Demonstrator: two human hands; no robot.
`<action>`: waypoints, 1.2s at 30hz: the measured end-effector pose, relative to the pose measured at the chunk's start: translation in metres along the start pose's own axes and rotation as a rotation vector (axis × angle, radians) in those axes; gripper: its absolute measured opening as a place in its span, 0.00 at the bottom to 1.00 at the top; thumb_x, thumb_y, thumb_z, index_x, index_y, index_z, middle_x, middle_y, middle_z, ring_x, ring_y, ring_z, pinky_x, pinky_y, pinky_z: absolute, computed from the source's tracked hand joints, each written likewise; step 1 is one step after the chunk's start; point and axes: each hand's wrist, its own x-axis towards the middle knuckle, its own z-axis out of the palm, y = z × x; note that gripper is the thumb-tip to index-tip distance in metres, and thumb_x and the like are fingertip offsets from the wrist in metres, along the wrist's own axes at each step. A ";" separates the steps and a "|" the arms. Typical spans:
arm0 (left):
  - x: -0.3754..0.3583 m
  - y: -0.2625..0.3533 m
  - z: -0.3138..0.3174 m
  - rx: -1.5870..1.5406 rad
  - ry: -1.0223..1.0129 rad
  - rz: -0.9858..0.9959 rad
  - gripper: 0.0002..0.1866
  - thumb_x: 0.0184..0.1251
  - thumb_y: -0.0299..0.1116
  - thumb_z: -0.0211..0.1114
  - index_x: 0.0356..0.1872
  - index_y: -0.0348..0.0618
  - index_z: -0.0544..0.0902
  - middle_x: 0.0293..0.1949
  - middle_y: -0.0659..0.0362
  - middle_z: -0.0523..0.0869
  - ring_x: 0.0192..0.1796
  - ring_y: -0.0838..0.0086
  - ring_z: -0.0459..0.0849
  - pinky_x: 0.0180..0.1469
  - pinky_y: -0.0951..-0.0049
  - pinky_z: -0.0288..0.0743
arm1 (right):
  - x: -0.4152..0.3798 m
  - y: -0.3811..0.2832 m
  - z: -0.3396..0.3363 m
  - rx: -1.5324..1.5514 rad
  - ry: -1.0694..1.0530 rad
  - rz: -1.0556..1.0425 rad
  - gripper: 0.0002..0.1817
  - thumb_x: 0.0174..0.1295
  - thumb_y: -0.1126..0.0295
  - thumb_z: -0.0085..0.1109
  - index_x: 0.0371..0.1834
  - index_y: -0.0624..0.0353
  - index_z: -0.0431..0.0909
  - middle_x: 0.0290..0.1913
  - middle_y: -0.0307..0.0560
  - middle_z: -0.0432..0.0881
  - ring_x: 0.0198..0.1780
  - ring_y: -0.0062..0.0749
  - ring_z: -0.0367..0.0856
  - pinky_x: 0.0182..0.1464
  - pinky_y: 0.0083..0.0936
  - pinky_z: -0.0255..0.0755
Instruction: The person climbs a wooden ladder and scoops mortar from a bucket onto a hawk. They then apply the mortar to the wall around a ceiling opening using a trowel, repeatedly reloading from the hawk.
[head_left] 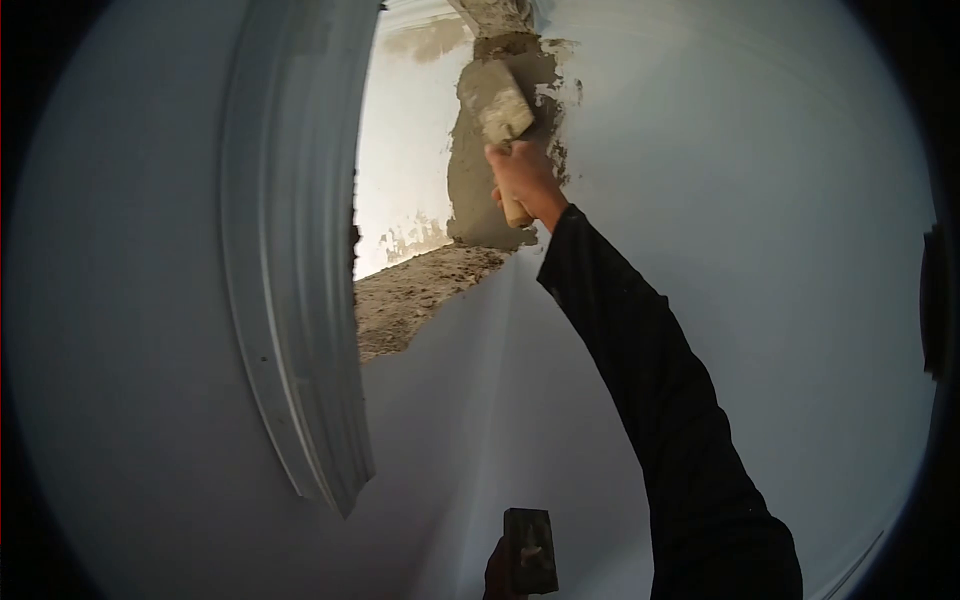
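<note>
My right hand [530, 183] is closed around the wooden handle of a trowel [503, 108]. The broad blade, coated with pale plaster, lies over a strip of wet grey-brown plaster [472, 190] on the wall beside an opening; whether it touches is hard to tell. Low in the head view, my left hand [494, 572], mostly hidden, is closed on a dark rectangular block [530, 550] with a small pale smear on its face. The kind of block does not show.
A pale moulded trim [300, 260] runs down the left side of the opening and ends in a jagged edge. Rough, crumbly masonry [420, 295] forms the lower ledge. Smooth pale wall [760, 200] spreads to the right, with a dark object [932, 300] at the far right.
</note>
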 end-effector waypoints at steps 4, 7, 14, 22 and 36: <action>-0.002 0.003 0.001 0.035 0.009 0.023 0.19 0.76 0.45 0.47 0.58 0.45 0.73 0.43 0.62 0.81 0.43 0.77 0.80 0.45 0.75 0.77 | -0.005 0.013 -0.014 0.115 0.044 0.073 0.20 0.64 0.57 0.54 0.37 0.69 0.72 0.23 0.46 0.77 0.17 0.31 0.79 0.15 0.27 0.74; 0.003 -0.008 0.000 -0.146 -0.087 0.052 0.19 0.76 0.45 0.47 0.57 0.45 0.74 0.42 0.62 0.81 0.41 0.77 0.80 0.44 0.75 0.77 | -0.006 0.013 -0.036 0.255 0.110 0.063 0.20 0.64 0.57 0.53 0.38 0.69 0.72 0.23 0.45 0.75 0.16 0.30 0.78 0.15 0.27 0.73; 0.008 -0.001 0.010 -0.103 0.039 -0.013 0.19 0.76 0.47 0.47 0.53 0.46 0.77 0.39 0.63 0.81 0.36 0.77 0.80 0.37 0.75 0.77 | -0.015 0.000 -0.011 0.139 -0.060 0.032 0.19 0.64 0.56 0.54 0.35 0.66 0.71 0.22 0.45 0.74 0.16 0.30 0.78 0.15 0.26 0.72; 0.000 0.000 0.018 -0.074 0.091 0.039 0.20 0.76 0.48 0.46 0.53 0.46 0.77 0.38 0.62 0.82 0.35 0.76 0.80 0.37 0.74 0.77 | -0.018 0.007 -0.056 0.295 0.212 0.104 0.19 0.66 0.56 0.53 0.34 0.65 0.71 0.20 0.42 0.72 0.15 0.26 0.75 0.14 0.24 0.71; -0.005 0.011 0.030 -0.153 0.144 -0.006 0.20 0.76 0.47 0.45 0.51 0.44 0.77 0.30 0.60 0.82 0.28 0.74 0.80 0.31 0.74 0.77 | -0.026 0.014 -0.065 0.246 0.173 0.090 0.18 0.66 0.57 0.52 0.34 0.65 0.71 0.21 0.41 0.72 0.17 0.25 0.76 0.15 0.25 0.71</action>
